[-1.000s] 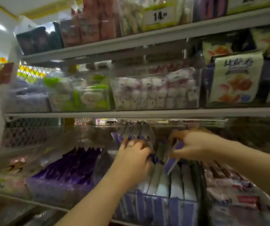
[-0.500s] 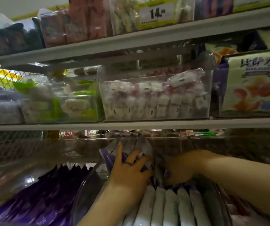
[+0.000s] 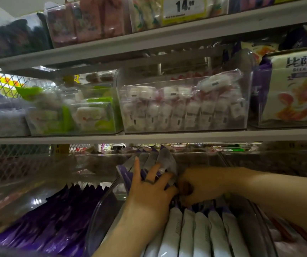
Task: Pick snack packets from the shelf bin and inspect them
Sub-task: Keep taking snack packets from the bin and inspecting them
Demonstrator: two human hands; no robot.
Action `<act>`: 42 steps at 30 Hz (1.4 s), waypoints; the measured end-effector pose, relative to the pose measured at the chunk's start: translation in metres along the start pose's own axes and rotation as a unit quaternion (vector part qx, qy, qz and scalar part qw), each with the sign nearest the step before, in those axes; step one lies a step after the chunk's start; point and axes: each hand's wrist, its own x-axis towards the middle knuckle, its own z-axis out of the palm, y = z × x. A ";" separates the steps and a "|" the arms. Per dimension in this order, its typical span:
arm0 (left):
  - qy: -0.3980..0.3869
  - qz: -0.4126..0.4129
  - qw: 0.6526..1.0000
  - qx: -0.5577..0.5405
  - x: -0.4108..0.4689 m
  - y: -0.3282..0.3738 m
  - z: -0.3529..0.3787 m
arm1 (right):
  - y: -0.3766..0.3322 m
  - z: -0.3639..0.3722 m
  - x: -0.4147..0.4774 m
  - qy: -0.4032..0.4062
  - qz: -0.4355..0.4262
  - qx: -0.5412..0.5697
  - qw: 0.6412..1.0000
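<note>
Both hands have pushed deeper into the shelf bin [image 3: 100,206] since a second ago. The left hand [image 3: 149,193] lies spread, fingers straight against the upright snack packets [image 3: 186,229]; the right hand [image 3: 199,186] curls among them, grip not discernible.

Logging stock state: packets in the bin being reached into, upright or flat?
Upright: white packets stand on edge, side by side, in the clear bin.

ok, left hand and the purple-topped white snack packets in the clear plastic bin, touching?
Touching. Head view: left hand lays straight, spread fingers directly on the upright purple-topped white snack packets, no gap.
</note>
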 end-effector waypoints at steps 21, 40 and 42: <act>0.041 0.030 0.998 0.038 -0.001 0.000 0.005 | 0.007 -0.005 -0.021 0.342 0.109 0.190 0.914; -0.046 -0.194 0.950 -0.239 -0.025 0.015 -0.093 | -0.069 0.002 -0.120 0.451 -0.015 0.323 0.832; -0.024 -0.298 0.843 -0.448 -0.032 0.021 -0.113 | -0.089 0.009 -0.127 0.460 -0.047 0.354 0.813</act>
